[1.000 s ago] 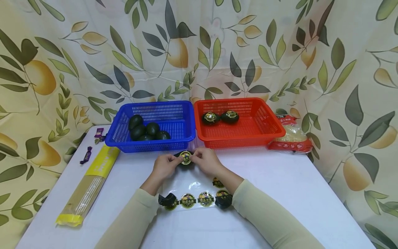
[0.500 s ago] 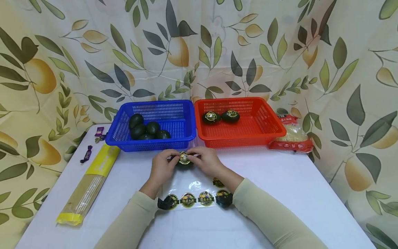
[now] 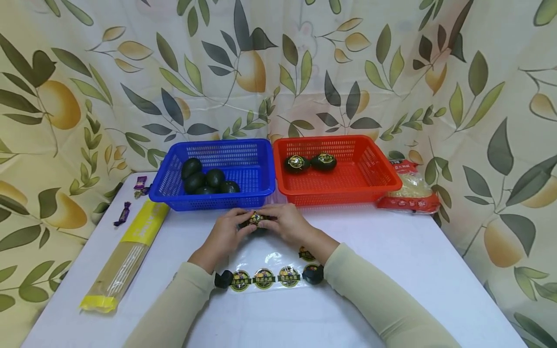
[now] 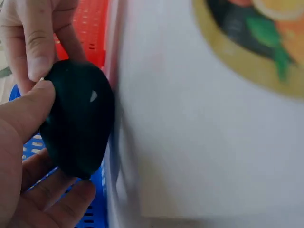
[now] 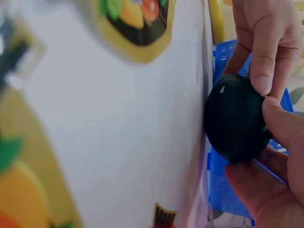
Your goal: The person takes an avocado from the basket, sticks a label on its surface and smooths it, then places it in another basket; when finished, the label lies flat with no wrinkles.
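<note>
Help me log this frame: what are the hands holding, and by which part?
Both hands, left hand and right hand, grip one dark egg by its opposite ends.

Head looks down; wrists close (sharing the egg).

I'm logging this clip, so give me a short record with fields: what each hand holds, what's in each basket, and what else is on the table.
left hand: grips the dark egg from its left
right hand: grips the same egg from its right
egg: held above the table, round label on top
blue basket: several dark eggs, no labels visible
red basket: two labelled eggs
sticker sheet: between the forearms
also on table: yellow noodle pack, red bag, purple candies
</note>
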The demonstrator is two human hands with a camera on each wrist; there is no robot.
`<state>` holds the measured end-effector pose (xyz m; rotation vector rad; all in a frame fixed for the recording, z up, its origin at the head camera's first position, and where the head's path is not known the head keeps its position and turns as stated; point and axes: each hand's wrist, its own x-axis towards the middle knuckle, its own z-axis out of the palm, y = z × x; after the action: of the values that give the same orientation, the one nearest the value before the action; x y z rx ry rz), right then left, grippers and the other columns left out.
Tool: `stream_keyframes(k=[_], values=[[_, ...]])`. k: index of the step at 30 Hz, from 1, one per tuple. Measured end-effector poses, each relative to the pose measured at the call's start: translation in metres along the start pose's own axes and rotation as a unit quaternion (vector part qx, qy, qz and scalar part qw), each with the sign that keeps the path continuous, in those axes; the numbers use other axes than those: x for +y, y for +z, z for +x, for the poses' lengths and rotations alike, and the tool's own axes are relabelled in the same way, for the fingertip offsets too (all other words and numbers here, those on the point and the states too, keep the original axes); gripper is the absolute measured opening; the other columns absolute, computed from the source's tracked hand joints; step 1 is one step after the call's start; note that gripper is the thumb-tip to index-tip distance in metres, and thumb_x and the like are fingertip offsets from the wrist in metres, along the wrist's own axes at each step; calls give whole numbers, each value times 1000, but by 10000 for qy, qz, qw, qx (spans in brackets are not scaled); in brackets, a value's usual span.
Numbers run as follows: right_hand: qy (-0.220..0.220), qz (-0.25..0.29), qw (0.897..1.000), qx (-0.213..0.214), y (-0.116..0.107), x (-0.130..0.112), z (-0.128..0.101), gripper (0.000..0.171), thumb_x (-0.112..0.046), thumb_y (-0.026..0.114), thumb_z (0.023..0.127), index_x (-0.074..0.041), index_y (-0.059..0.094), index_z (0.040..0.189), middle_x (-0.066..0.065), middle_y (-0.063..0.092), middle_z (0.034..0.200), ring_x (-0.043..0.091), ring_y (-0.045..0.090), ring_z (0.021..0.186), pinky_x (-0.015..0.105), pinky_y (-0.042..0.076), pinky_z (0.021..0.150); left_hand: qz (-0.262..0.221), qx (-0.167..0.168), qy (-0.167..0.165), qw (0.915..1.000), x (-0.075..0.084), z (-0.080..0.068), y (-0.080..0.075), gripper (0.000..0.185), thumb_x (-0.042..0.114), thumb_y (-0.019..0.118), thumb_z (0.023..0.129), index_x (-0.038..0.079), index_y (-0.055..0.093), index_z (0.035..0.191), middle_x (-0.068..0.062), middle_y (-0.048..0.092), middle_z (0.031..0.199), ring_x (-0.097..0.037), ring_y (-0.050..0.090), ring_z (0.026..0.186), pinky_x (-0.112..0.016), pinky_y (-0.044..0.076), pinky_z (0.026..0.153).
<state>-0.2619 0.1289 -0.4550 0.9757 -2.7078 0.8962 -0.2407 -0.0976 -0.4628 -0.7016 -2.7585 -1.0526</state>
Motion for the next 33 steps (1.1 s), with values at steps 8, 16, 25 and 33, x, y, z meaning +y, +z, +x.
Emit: stream_keyframes(k=[8, 16, 25, 33], values=[[-668, -712, 9952, -61, 1, -4, -1, 47, -37, 72, 98, -14, 68, 138, 13, 69, 135, 30, 67, 125, 46, 53, 108, -1155, -16, -1100, 9872, -4, 5, 0, 35, 28, 69, 102, 15, 70, 134, -10, 66, 138, -33, 57, 133, -53, 47, 113], [-429, -421, 9971, -465, -5, -9, 5, 35, -35, 74, 97, -21, 73, 129, -1, 75, 123, 17, 70, 111, 37, 57, 99, -2463, 110, -2272, 9421, -8, 6, 3, 33, 33, 80, 93, 19, 78, 122, -3, 73, 131, -25, 63, 127, -45, 53, 106], [-108, -402, 9873, -1532, -19, -11, 22, 41, -34, 78, 94, -26, 69, 133, -1, 75, 117, 16, 66, 97, 33, 54, 87, -2889, -177, -2599, 9212, -10, 9, 2, 44, 35, 78, 94, 15, 71, 133, -6, 68, 138, -24, 62, 127, -42, 51, 110], [247, -172, 9841, -1751, -16, -9, 24, 45, -35, 77, 95, -22, 63, 136, 3, 74, 118, 19, 66, 102, 34, 56, 91, -2818, -147, -2691, 9208, -9, 8, 2, 43, 33, 77, 96, 11, 70, 132, -9, 66, 137, -25, 62, 124, -40, 54, 107]])
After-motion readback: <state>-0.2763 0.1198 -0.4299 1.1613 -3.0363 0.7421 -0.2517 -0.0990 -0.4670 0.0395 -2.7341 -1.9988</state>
